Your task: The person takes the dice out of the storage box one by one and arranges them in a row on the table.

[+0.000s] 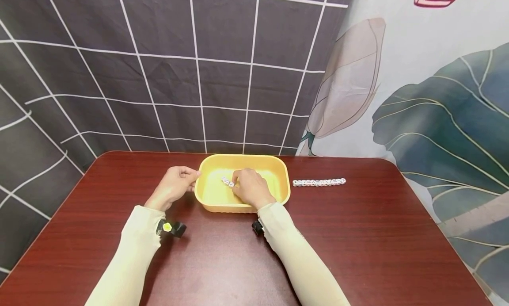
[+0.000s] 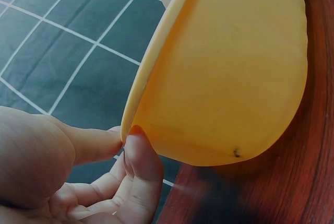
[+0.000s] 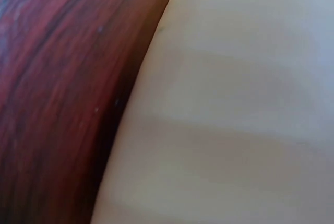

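A yellow plastic basin stands near the table's far edge, with a few small white dice inside. My left hand pinches the basin's rim at its left end; the left wrist view shows thumb and finger on either side of the rim. Reaching down inside the basin, my right hand has its fingers bent beside the dice. Its fingertips are mostly hidden, so a die held between them cannot be made out. The basin's outer wall fills most of the right wrist view, where no fingers show.
To the right of the basin, a straight row of white dice lies on the reddish-brown table. A dark cloth with white grid lines hangs behind the table, beside a leaf-patterned cloth.
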